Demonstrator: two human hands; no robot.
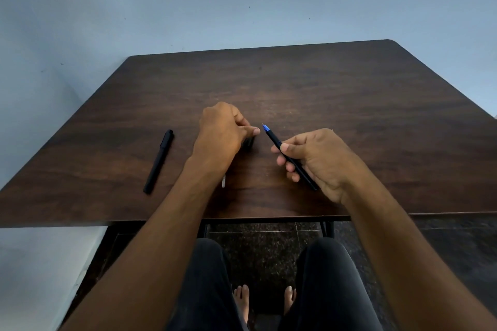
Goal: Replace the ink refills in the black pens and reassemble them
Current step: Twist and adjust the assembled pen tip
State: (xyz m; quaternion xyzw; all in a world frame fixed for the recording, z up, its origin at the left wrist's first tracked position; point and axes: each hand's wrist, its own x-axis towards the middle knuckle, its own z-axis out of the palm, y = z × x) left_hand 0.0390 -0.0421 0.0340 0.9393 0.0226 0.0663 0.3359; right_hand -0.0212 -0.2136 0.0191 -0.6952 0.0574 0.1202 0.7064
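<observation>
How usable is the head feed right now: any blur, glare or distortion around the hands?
Head view: dim, even light, no glare on the dark wooden table; wide-angle bending stretches the forearms; blue-tipped black pen in the right hand is sharp; the small dark piece under the left hand is shadowed.

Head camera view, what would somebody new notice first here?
Two bare hands meet over the middle of a dark wooden table. The right hand holds an uncapped black pen, its blue tip pointing up and left toward the left hand, which is curled round a small dark piece. A second, capped black pen lies alone at the table's left.
</observation>
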